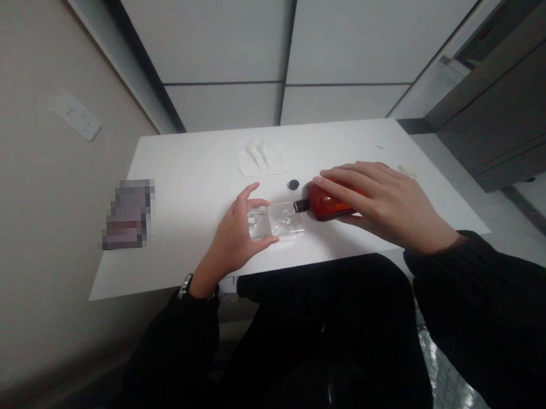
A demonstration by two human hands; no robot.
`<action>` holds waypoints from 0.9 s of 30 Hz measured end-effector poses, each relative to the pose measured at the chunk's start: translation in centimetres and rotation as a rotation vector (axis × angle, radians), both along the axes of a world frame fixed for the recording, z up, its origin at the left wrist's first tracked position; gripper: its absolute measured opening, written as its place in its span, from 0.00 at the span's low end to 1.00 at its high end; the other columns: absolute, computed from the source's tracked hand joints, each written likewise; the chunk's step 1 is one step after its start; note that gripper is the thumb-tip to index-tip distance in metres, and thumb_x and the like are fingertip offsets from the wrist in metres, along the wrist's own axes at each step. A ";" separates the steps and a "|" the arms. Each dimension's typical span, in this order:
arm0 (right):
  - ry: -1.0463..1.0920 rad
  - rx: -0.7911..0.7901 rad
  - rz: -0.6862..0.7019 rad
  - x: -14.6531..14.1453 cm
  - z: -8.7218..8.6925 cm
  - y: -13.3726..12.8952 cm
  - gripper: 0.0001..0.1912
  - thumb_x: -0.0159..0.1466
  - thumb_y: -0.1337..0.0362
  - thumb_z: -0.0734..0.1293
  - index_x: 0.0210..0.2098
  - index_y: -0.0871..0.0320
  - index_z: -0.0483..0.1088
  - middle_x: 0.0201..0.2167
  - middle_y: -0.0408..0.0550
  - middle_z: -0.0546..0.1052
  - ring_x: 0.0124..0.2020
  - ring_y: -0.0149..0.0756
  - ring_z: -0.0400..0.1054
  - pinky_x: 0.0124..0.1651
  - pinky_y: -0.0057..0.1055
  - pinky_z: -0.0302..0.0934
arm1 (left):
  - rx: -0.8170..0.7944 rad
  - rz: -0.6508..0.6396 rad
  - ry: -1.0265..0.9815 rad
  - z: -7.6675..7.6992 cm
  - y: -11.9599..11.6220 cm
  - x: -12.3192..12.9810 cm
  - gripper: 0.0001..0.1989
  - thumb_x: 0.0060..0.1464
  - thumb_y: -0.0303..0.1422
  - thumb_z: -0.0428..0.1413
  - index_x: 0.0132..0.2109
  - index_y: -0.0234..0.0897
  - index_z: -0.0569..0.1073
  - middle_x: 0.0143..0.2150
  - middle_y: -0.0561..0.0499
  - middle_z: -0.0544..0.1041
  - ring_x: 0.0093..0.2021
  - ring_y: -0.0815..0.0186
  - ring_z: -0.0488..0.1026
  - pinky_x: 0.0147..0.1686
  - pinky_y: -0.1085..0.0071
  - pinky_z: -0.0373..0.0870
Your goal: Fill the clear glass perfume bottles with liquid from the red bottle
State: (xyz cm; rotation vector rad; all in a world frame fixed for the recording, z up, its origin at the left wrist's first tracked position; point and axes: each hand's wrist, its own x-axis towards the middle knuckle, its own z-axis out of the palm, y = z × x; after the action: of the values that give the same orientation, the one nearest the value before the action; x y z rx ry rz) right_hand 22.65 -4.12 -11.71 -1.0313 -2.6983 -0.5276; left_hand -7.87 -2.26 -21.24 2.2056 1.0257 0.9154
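Observation:
My right hand (377,206) is wrapped around an amber glass bottle (328,202) that lies tilted, with its uncapped neck pointing left. The bottle's mouth is just above the right end of a clear rectangular plastic box (280,223). My left hand (233,228) grips that box by its long edges, thumb near the front and fingers at the back. Any liquid passing from the bottle cannot be made out. A small black bottle cap (292,184) rests on the table just behind the bottle's neck.
The white table (194,178) holds a folded white wipe (262,158) behind the box. A pixelated, blurred item (128,214) lies at the table's left edge. A wall (36,178) with a white socket plate (75,116) runs along the left, and dark cabinets (499,98) stand at right.

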 end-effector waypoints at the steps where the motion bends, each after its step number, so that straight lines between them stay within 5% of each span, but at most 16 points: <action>1: 0.000 -0.004 0.000 0.0 0.0 0.0 0.30 0.70 0.70 0.67 0.71 0.61 0.61 0.62 0.65 0.77 0.59 0.57 0.74 0.54 0.53 0.72 | 0.005 0.000 0.002 0.0 0.0 0.0 0.53 0.50 0.34 0.73 0.73 0.45 0.48 0.64 0.38 0.73 0.65 0.45 0.71 0.69 0.39 0.63; 27: -0.025 -0.019 -0.021 -0.1 0.7 0.0 0.32 0.71 0.69 0.65 0.73 0.54 0.57 0.64 0.60 0.76 0.61 0.55 0.72 0.56 0.53 0.70 | -0.021 -0.005 -0.036 0.1 0.0 -0.2 0.53 0.50 0.34 0.73 0.74 0.44 0.50 0.64 0.38 0.74 0.64 0.47 0.74 0.70 0.42 0.62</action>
State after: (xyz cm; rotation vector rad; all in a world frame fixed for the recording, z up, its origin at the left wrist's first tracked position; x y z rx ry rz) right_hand 22.57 -4.13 -10.99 -1.0663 -2.7221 -0.5231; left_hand -8.05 -2.31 -21.14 2.1653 1.0089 0.9348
